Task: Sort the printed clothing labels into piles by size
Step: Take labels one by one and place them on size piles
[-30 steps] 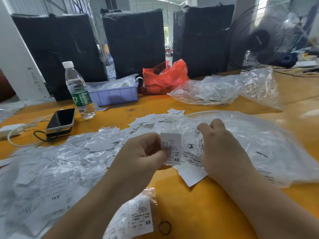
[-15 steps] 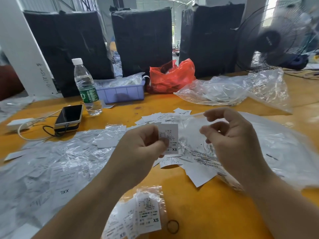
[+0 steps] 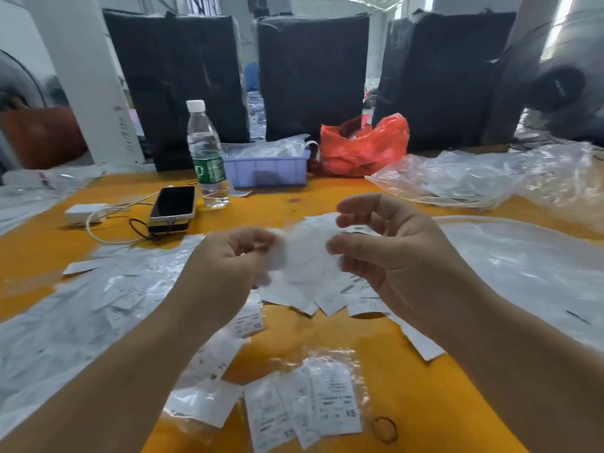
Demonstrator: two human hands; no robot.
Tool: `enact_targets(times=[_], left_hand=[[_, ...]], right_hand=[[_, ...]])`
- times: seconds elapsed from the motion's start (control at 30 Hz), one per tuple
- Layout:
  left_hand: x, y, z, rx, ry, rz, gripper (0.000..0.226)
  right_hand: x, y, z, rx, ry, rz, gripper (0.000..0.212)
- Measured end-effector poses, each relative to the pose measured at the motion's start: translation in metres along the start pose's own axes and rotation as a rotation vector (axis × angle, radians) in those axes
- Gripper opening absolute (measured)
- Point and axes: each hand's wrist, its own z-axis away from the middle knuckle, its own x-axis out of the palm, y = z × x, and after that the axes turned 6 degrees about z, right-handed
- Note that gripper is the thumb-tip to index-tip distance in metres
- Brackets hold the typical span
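My left hand (image 3: 228, 273) pinches a white printed label (image 3: 304, 256), blurred by motion, above the orange table (image 3: 425, 403). My right hand (image 3: 392, 256) is level with it on the right, its thumb tip at the label's right edge and its forefinger apart above. Loose labels (image 3: 327, 299) lie scattered under both hands. Near me is a small clear bag of XS labels (image 3: 330, 400). More labels are spread on plastic sheeting (image 3: 98, 305) at the left.
A large clear bag (image 3: 523, 273) lies at the right and a rubber band (image 3: 385, 428) by the XS bag. Behind are a water bottle (image 3: 207, 155), phone (image 3: 173, 204), charger (image 3: 85, 212), purple tray (image 3: 268, 171), red bag (image 3: 359, 148) and crumpled clear bags (image 3: 474, 178).
My right hand has lifted off the pile and come in to the held label. My left hand has kept hold of the label and raised it slightly. The camera has tilted down.
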Motion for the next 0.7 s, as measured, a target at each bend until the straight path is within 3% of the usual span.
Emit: enact_targets(times=[0.2,0.27,0.37,0.47,0.7], left_hand=[[-0.011,0.0,-0.006,-0.207,0.005,0.108,0.041],[-0.011,-0.003,-0.001,-0.152,-0.052,0.213,0.048],[-0.008,-0.005,0.011,-0.065,-0.167,0.121,0.034],[-0.001,-0.009,0.008,-0.027,-0.127,0.063,0.014],[-0.001,-0.008,0.012,-0.021,-0.1,0.103,0.014]], right_hand=[[0.031,0.009,-0.028,-0.008,-0.005,0.052,0.031],[0.03,0.018,-0.029,0.009,0.032,0.074,0.03],[0.02,0.026,-0.024,0.031,0.08,0.072,0.03],[0.015,0.03,-0.019,0.041,0.095,0.125,0.031],[0.018,0.029,-0.013,0.12,0.025,0.177,0.044]])
